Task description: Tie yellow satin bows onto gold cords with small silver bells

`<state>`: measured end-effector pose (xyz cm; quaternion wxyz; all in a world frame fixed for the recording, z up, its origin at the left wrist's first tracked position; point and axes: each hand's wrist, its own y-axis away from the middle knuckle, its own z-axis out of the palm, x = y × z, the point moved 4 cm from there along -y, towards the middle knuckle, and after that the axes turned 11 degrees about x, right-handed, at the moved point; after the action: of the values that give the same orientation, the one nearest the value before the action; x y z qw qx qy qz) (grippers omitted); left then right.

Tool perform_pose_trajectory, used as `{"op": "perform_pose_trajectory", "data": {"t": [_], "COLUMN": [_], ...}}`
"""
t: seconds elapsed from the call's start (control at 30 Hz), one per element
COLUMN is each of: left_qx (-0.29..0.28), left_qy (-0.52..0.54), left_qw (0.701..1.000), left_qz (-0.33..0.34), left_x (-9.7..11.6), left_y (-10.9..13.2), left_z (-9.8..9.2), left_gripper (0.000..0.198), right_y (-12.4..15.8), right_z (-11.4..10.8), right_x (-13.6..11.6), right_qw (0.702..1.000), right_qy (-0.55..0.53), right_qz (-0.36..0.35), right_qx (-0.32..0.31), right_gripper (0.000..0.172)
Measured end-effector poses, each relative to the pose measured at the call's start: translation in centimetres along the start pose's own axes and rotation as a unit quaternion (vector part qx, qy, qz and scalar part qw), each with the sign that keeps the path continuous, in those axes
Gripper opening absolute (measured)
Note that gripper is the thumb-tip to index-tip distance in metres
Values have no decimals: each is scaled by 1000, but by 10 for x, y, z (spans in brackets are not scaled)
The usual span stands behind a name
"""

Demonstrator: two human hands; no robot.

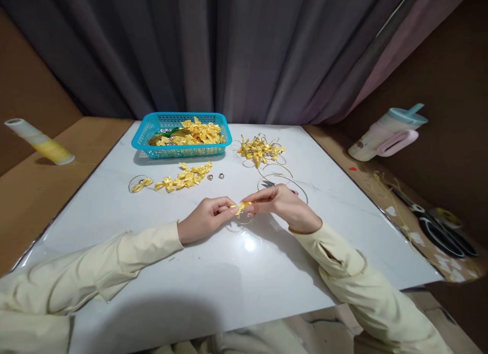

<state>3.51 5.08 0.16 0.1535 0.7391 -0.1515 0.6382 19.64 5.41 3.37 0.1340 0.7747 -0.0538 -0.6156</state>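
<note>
Fingertips of my left hand [209, 217] and my right hand [284, 206] meet over a small yellow ribbon bow [242, 207], each pinching one side of it. A thin gold wire ring [244, 222] hangs just below the bow; how the two join is hidden by my fingers. Past my hands lie two silver bells [216, 177] and a row of loose yellow bows [185, 177]. Farther left, one bow [142, 184] sits with another wire ring. Small scissors [268, 183] lie partly behind my right hand, beside a coil of gold wire [305, 191].
A blue basket [179, 152] of yellow bows stands at the back of the white table [183, 283]. Right of it is a pile of bows on wire rings [261, 150]. A tumbler [381, 135], large black scissors [438, 232] and a yellow spool [49, 147] flank the table.
</note>
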Motion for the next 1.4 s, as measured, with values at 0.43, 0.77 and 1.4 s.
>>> {"op": "perform_pose_trajectory", "data": {"t": [0.43,0.77,1.4], "left_qx": [-31,-10,1], "left_qy": [131,64,11], "left_qw": [984,996,1000], "left_qz": [-117,-54,-26], "left_x": [-3,-3,-3], "left_y": [-2,1,1], "left_z": [3,0,0], "left_gripper": [34,32,32], "right_y": [-1,-2,-2], "right_z": [-3,0,1], "right_x": [0,2,2], "right_qw": [1000,1000,1000], "right_qy": [-21,0,-3], "right_qz": [-5,4,-5], "right_qx": [17,16,8], "right_gripper": [20,17,23]}}
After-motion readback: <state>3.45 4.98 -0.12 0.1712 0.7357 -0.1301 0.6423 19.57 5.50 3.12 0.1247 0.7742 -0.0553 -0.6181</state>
